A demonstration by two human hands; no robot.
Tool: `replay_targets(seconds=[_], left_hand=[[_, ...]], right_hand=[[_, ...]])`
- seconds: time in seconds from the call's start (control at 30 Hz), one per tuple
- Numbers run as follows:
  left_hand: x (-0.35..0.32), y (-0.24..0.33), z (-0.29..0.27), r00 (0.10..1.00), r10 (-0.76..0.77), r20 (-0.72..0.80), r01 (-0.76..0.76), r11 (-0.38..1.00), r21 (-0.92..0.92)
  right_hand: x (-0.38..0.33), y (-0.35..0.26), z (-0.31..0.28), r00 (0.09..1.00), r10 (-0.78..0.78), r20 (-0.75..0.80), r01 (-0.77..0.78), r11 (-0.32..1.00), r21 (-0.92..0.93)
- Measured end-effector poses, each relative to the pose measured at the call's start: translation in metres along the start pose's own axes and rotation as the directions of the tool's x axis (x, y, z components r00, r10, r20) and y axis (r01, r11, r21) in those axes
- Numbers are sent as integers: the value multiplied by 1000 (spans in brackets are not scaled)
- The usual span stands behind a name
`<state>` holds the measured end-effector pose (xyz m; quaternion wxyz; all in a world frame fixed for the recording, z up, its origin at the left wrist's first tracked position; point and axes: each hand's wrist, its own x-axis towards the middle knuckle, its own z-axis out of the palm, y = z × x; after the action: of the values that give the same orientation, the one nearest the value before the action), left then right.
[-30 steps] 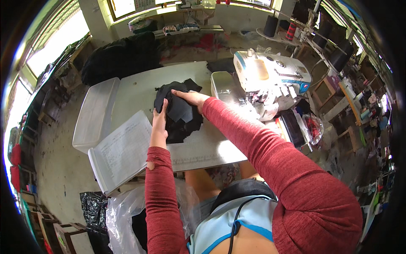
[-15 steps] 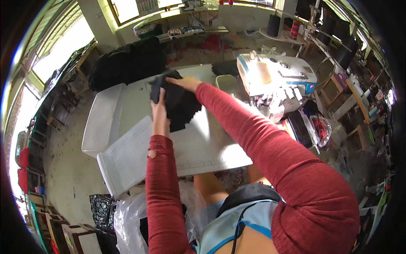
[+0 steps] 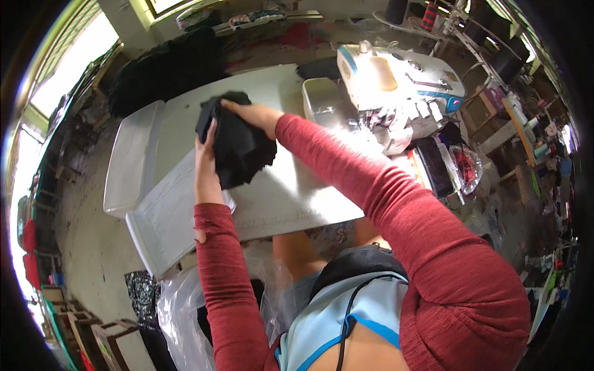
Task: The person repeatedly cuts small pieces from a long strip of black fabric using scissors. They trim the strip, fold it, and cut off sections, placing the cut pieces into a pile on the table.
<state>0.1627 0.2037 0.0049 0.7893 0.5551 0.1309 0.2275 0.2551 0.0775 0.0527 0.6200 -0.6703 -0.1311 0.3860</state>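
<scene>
A bundle of black fabric pieces (image 3: 244, 148) is held up over the white table (image 3: 297, 207), its cut edges hanging ragged on the lower right. My left hand (image 3: 206, 157) grips it along the left side, thumb up and the other fingers hidden behind the cloth. From the right, my right hand (image 3: 253, 115) pinches the upper edge with its fingers on the black fabric. Both red-sleeved arms reach forward, the right one crossing above the table.
Right of the table stands a white and blue sewing machine (image 3: 402, 80) beside a clear bin (image 3: 322, 102). A translucent plastic box (image 3: 133, 157) and a white sloping board (image 3: 173, 213) line the left side. Dark cloth heaps (image 3: 164, 77) lie behind. Clear plastic bags (image 3: 185, 315) hang near my legs.
Both hands have shifted left and slightly nearer with the black fabric, which now shows broader and fuller. My view has tilted downward a little.
</scene>
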Motion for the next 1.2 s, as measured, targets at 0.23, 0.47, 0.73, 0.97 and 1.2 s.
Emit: replay_targets(seconds=[0.23,0.47,0.73,0.97,1.2], left_hand=[[-52,160,39,949,299,97,-312,932,182],[-180,157,139,790,413,453,-432,899,-65],[-348,70,329,637,184,749,49,960,-277],[-487,24,429,462,165,871,277,906,-319],[-528,-76,431,-97,-53,994,-48,998,48]], right_hand=[[-138,-114,36,876,-480,48,477,877,61],[-343,-102,-20,835,-528,153,521,849,88],[-539,14,-139,566,-712,-416,540,701,-465],[-743,89,-183,215,-473,-854,273,869,-413],[-823,210,-214,29,-230,-973,-571,795,-204]])
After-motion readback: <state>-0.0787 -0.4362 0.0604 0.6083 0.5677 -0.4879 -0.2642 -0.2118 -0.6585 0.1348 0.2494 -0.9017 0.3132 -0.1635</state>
